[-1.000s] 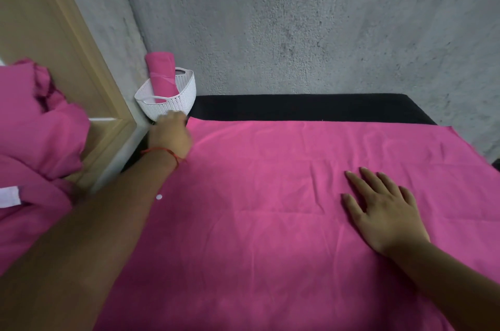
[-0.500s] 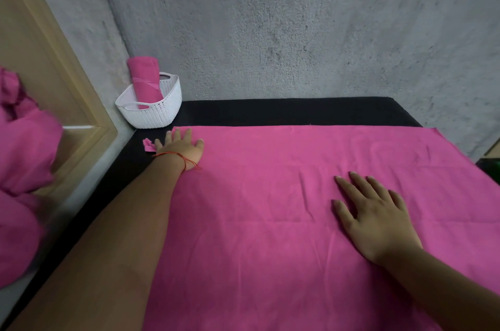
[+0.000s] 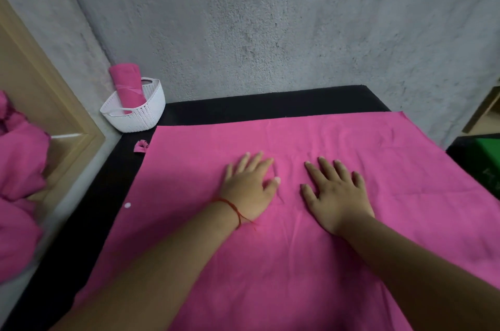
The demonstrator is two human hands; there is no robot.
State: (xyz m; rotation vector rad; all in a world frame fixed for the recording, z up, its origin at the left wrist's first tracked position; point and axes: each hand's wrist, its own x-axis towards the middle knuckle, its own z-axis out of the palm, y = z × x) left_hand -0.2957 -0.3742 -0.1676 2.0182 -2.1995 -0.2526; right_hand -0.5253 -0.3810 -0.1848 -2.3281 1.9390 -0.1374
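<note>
Pink cloth (image 3: pixel 311 236) lies spread flat over black table (image 3: pixel 243 106). Left hand (image 3: pixel 247 187) has come in from far-left corner, now flat on cloth, fingers straight, just beside right hand (image 3: pixel 336 195), likewise flat. Small pink scrap (image 3: pixel 141 146) sits off cloth's far-left corner.

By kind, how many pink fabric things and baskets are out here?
Spread pink cloth: 1
Rolled pink cloth: 1
Small pink scrap: 1
Pink fabric heap: 1
White basket: 1
Total: 5
</note>
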